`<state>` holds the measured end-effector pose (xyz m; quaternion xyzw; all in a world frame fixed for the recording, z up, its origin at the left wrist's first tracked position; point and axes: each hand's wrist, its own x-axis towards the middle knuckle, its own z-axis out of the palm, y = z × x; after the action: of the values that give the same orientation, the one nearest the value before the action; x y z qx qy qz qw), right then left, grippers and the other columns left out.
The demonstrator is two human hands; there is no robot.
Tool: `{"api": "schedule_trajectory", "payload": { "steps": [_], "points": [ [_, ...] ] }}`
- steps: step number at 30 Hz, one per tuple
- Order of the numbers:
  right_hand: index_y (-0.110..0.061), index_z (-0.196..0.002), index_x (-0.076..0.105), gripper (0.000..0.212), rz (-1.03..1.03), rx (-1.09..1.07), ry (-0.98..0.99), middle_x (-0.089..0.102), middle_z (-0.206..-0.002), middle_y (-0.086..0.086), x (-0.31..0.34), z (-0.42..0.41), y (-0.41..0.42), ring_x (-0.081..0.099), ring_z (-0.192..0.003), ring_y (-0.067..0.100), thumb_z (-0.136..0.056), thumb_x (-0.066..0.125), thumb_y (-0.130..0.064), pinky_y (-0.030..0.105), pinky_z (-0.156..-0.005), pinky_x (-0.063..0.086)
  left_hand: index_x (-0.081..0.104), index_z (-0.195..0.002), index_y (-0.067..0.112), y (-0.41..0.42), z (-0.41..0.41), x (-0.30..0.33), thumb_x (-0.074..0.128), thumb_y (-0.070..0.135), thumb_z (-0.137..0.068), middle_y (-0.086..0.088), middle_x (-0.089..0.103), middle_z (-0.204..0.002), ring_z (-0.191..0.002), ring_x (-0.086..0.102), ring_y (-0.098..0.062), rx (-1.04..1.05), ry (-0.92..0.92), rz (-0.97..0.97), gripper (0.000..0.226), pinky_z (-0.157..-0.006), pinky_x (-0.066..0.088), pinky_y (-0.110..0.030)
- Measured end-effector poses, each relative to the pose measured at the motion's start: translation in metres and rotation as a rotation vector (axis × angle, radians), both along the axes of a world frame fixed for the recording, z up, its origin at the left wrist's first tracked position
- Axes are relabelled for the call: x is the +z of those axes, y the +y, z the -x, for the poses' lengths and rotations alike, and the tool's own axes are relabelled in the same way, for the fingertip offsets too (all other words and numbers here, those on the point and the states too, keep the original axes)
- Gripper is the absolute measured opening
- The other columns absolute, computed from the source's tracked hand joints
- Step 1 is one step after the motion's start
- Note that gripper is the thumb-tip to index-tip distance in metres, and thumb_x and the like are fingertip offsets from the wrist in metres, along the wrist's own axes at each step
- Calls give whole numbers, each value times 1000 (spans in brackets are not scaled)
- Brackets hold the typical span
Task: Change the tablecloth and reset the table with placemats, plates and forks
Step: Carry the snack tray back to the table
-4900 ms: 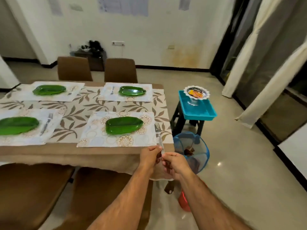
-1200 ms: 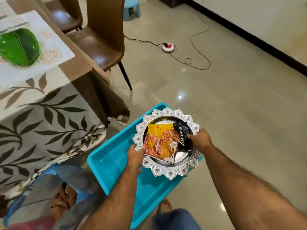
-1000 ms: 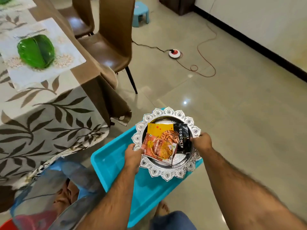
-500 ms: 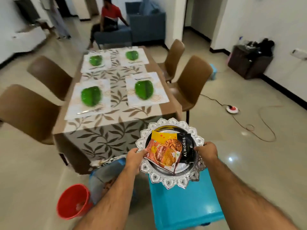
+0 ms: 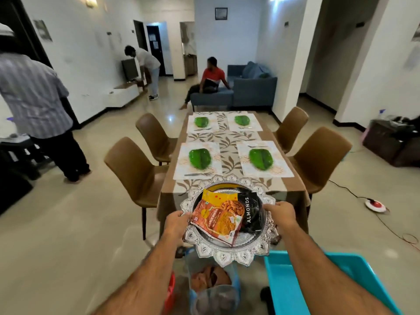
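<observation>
Holding: ornate silver tray [image 5: 229, 253] gripped at opposite rims, left hand [image 5: 176, 223] on left edge, right hand [image 5: 280, 213] on right edge; fingers of each grip curled round the rim, thumbs on top.
Tray load: orange snack packet [image 5: 216, 221] overlapping black almonds packet [image 5: 248, 212]; both loose, lying flat in the well.
Tray position: in the air, just short of the tabletop's [image 5: 281, 185] near end, above floor and a mesh bin [image 5: 213, 283]; not touching the cloth.
Tablecloth: leaf-pattern cloth [image 5: 227, 146] on, lying flat, brown border hanging at the near end. Judged done.
Placemats: four laid, two per side, e.g. near-left placemat [image 5: 181, 169] and near-right placemat [image 5: 281, 169]. Done.
Plates: four green leaf-shaped plates, one per mat: near-left plate [image 5: 200, 158], near-right plate [image 5: 261, 159], far-left plate [image 5: 201, 121], far-right plate [image 5: 242, 120]. Done.
Forks: near-left fork [image 5: 197, 174] on mat beside its plate; thin shapes by the other three plates look like forks, too small to confirm.
Remaining: probably only setting the tray down as centrepiece; free strip of cloth between the mats looks the likely spot.
Risk: packets unsecured, could slide if tray tilts.
Surroundings: brown chairs [image 5: 136, 164] either side, turquoise tray [image 5: 354, 287] low right, three other people in the room beyond, well apart from the tabletop.
</observation>
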<state>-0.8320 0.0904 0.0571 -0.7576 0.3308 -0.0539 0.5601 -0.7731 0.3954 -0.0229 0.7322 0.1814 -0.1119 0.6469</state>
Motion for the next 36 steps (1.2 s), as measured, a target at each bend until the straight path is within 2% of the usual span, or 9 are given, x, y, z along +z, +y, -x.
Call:
{"api": "schedule_trajectory", "payload": {
  "steps": [4, 7, 10, 14, 19, 23, 27, 31, 36],
  "points": [
    [-11, -68, 47, 32, -111, 18, -27, 36, -59, 5, 5, -8, 60, 29, -53, 16, -78, 77, -10, 33, -54, 25, 71, -94, 6, 53, 19, 52, 66, 20, -89, -18, 74, -88, -86, 71, -36, 75, -2, 14, 16, -81, 56, -59],
    [1, -85, 62, 18, -117, 34, -11, 50, -76, 17, 4, -23, 102, 46, -68, 22, -80, 75, -10, 42, -63, 44, 69, -92, 6, 87, 14, 63, 63, 14, -92, -21, 73, -87, -82, 71, -38, 108, 16, 49, 10, -78, 57, -59],
    [13, -102, 62, 33, -134, 43, 6, 64, -99, 32, 2, -49, 137, 59, -89, 30, -81, 74, -9, 55, -93, 48, 69, -92, 6, 120, -4, 64, 63, 13, -92, -20, 73, -87, -83, 72, -38, 154, 31, 57, 9, -77, 57, -58],
    [13, -120, 55, 44, -170, 114, -17, 51, -133, 31, 4, -89, 176, 49, -126, 42, -85, 72, -9, 51, -105, 40, 68, -96, 4, 157, -31, 62, 63, 12, -92, -20, 71, -89, -75, 68, -33, 205, -12, 30, 10, -64, 58, -46],
    [7, -118, 59, 45, -214, 101, 3, 63, -119, 21, 13, -131, 224, 56, -117, 37, -82, 76, -14, 40, -88, 48, 64, -98, 6, 202, -68, 61, 62, 9, -93, -15, 67, -80, -66, 62, -25, 251, -15, 61, 6, -61, 53, -33],
    [4, -108, 63, 37, -264, 69, 2, 64, -105, 16, 7, -169, 262, 57, -100, 28, -78, 78, -11, 33, -80, 43, 65, -94, 4, 242, -114, 52, 61, 8, -94, -14, 67, -79, -64, 62, -25, 232, -11, 81, 6, -64, 53, -35],
    [8, -109, 62, 38, -215, -16, -8, 66, -106, 23, 5, -209, 312, 58, -107, 31, -79, 77, -10, 44, -91, 49, 65, -87, 8, 288, -174, 50, 60, 11, -95, -14, 68, -79, -63, 63, -25, 141, -21, 91, 10, -64, 55, -37],
    [7, -97, 64, 30, -212, -96, 7, 62, -120, 27, 1, -241, 368, 59, -103, 33, -79, 78, -12, 40, -94, 46, 65, -83, 9, 342, -229, 55, 58, 13, -96, -16, 70, -81, -68, 66, -28, 61, -20, 62, 15, -72, 57, -49],
    [1, -133, 54, 55, -279, -191, -20, 50, -143, 17, 6, -276, 424, 45, -132, 32, -86, 73, -18, 44, -111, 34, 63, -85, 13, 392, -301, 74, 54, 14, -98, -11, 68, -76, -62, 65, -25, -62, -39, 64, 16, -63, 55, -38]
  ]
}}
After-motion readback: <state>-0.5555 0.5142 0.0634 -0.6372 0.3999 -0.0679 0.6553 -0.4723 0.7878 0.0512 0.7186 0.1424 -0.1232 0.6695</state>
